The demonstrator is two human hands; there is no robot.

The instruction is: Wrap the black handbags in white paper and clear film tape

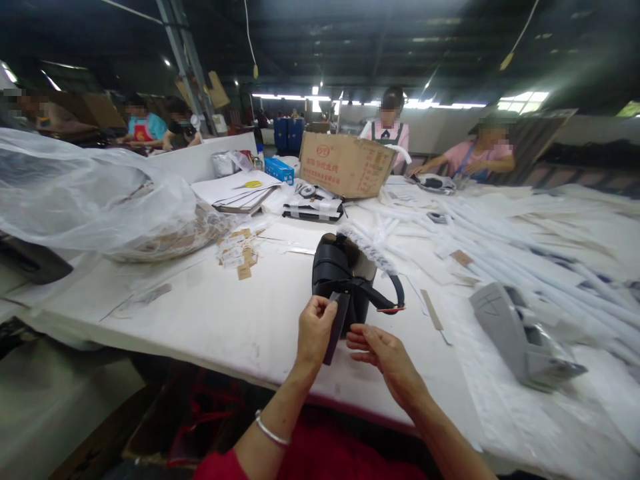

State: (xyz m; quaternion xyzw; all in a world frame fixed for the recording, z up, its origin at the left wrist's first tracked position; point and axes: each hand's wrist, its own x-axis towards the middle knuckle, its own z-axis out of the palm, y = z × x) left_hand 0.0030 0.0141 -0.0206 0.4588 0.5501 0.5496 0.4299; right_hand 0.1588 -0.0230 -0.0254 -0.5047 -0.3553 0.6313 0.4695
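A small black bag stands on the white table in front of me, with clear plastic wrapping over part of its top. My left hand pinches a flat dark strap that hangs at the bag's near side. Close to the bag's lower right, my right hand is open, fingers stretched toward the strap and nothing visible in them. A black loop with a red edge sticks out on the bag's right.
Paper tags lie to the left, beyond them a clear plastic sack. A grey tape dispenser stands at right. Behind are a cardboard box and yellow-handled scissors. Co-workers are across the table.
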